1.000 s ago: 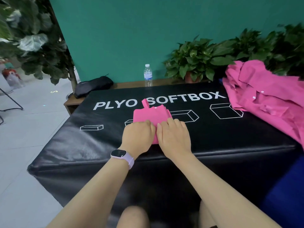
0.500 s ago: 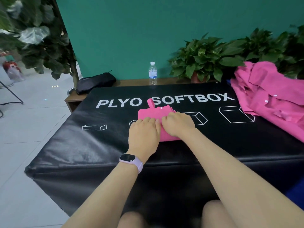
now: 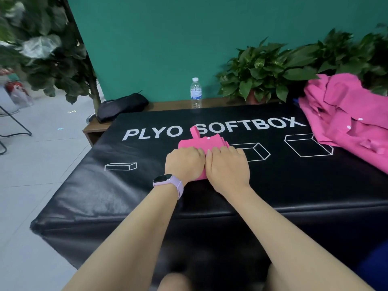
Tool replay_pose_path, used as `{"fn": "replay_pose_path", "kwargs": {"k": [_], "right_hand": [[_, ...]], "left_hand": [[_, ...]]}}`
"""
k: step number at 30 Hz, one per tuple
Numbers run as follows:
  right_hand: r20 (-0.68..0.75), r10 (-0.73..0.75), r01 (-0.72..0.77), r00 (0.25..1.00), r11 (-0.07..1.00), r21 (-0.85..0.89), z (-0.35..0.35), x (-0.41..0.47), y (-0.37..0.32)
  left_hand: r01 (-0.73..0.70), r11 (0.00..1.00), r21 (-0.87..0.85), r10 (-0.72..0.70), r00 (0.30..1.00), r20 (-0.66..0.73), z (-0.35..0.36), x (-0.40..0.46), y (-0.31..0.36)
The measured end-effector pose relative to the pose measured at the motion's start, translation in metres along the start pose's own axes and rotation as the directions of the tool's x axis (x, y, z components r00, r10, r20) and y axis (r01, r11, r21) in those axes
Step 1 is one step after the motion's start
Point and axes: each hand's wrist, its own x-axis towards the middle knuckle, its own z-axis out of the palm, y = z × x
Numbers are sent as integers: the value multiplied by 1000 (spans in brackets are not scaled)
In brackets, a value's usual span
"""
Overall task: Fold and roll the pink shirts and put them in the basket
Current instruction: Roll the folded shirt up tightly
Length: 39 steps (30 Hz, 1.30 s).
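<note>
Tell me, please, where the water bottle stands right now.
In the head view the water bottle stands upright on the wooden ledge behind the black box, between bag and plants.

Two hands, the left hand [image 3: 184, 163] and the right hand [image 3: 227, 164], lie side by side on one small folded pink shirt [image 3: 204, 141]. One heap of pink shirts [image 3: 348, 120] sits far right; how many are in it I cannot tell. One water bottle [image 3: 196, 93] stands far back. One watch [image 3: 168, 181] is on the left wrist. One black bag [image 3: 121, 107] lies far left.
</note>
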Motion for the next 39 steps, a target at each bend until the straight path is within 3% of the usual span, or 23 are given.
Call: {"fn": "replay_pose_path", "kwargs": {"k": [5,12,16,19,21,23,28,31,34,39], "right_hand": [[-13,-41,41,999,999,-11,-7,0,3],[-76,-58,59,995,998,-1,-29,-39,11],[-8,-183,182,983,982,-49,-33,-50,17],[38,-284,286,958,956,-63,-38,-43,21],[98,-305,311,947,949,-55,-40,-37,20],[160,-273,280,949,960,-26,-38,-28,20],[272,-226,204,936,973,104,-37,-11,22],[159,-181,171,971,983,71,-34,-22,19],[47,-175,174,983,984,22,-27,-28,23],[31,-177,175,984,983,46,-20,-23,26]], "left_hand": [[45,999,-4,-45,999,3,-8,-8,6],[-17,998,64,22,997,-76,-18,-53,26],[36,999,-10,-37,985,-170,-24,-76,34],[-14,1000,-12,10,961,-276,-24,-89,40],[-58,998,27,63,950,-305,-17,-95,41],[-29,999,-16,21,938,-345,-15,-96,42],[122,990,-68,-137,947,-290,-22,-83,44],[94,995,-43,-102,963,-249,-24,-72,37],[36,995,97,-20,986,-163,-24,-52,32],[61,995,78,-53,993,-105,-21,-33,29]]}}
